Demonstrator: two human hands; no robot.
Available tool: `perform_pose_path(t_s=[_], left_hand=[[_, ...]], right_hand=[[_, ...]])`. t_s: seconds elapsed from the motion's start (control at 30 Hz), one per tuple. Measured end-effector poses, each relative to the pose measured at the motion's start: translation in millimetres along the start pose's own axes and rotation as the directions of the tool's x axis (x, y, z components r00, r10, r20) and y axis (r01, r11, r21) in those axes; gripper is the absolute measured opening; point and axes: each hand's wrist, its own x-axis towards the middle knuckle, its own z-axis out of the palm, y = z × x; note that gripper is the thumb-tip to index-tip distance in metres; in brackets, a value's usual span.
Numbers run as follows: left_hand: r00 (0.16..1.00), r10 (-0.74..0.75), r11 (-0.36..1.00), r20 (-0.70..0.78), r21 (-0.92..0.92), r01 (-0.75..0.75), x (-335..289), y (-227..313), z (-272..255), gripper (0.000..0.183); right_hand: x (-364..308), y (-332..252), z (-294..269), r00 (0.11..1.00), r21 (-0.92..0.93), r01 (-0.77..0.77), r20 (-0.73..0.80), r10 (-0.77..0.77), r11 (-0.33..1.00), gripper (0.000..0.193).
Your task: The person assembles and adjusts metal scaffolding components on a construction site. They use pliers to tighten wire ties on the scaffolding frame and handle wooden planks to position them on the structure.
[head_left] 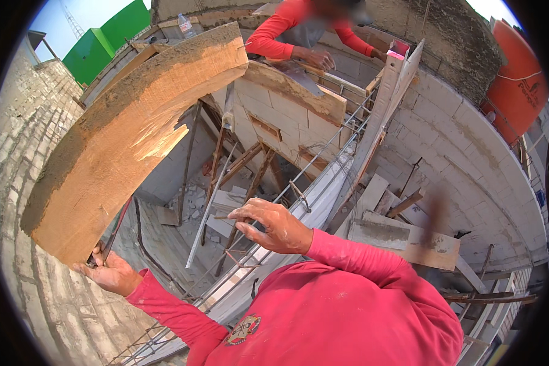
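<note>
A large plywood board, with a splintered inner edge and cement on its outer rim, curves across the left. Beside its lower end, my left hand is closed round a slim dark-red bar; the bar's full shape is hidden. My right hand hovers over the steel rods at the middle, fingers curled. A short, thin, nail-like piece sticks out from its fingertips. Below that hand runs a long pale beam with reinforcing rods alongside.
Across the gap, a person in red sleeves leans over a plank and a metal sheet. Wooden props and rubble stand below. Loose boards lie at right, near a blurred brown object. An orange tank stands far right.
</note>
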Motion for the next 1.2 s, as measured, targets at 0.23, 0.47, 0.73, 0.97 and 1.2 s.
perform_pose_path(t_s=[0.23,0.47,0.73,0.97,1.2], left_hand=[[1.0,-0.011,1.0,0.007,0.022,0.011,20.5,-2.4,-18.3,0.043],[0.963,-0.195,0.875,0.184,-0.412,0.256,0.4,-1.5,45.0,0.03],[0.897,-0.211,0.884,0.387,-0.317,0.345,-59.4,17.2,139.7,0.04],[0.543,-0.389,0.577,0.744,-0.264,0.773,-173.3,50.0,207.8,0.042],[0.036,-0.216,0.358,0.976,0.045,0.933,-275.0,51.5,237.2,0.039]], right_hand=[[29.9,-24.2,20.4,0.986,-0.037,0.155,-0.052,-0.157,0.987,0.045],[40.8,-55.8,27.6,0.922,-0.194,0.342,-0.117,-0.368,0.919,0.082],[17.9,-66.5,11.5,0.918,-0.438,0.237,-0.192,-0.348,0.867,0.099],[-35.6,-43.0,-19.9,0.833,-0.675,-0.099,-0.458,-0.31,0.731,0.108],[-115.7,-29.9,-71.6,0.646,-0.71,-0.595,-0.701,-0.301,0.377,0.094]])
